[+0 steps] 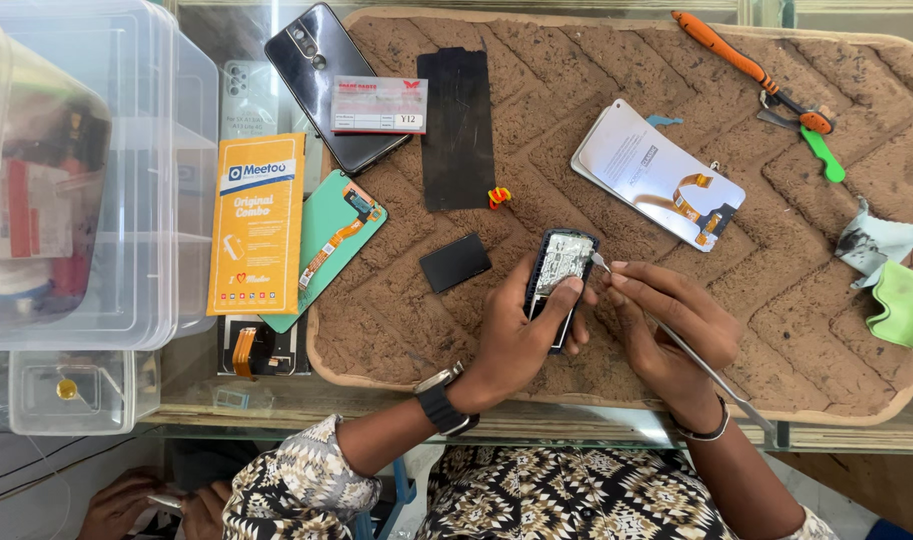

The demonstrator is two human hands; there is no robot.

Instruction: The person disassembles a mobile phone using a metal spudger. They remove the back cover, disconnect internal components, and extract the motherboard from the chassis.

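your left hand [521,335] grips the opened phone [559,275] by its long edges, just above the brown mat [776,300]. your right hand [666,325] pinches the tweezers [676,345], tip at the phone's upper corner. light, stiff, likely fragile inside; grip only the frame edges.

Lighting: bright, even daylight. Shadows: soft, short, beneath the hands. Glare: pale reflections on the glass tabletop [536,10] and clear plastic bins [126,200]. Focus: sharp at centre. Distortion: slight wide-angle bending at the edges.
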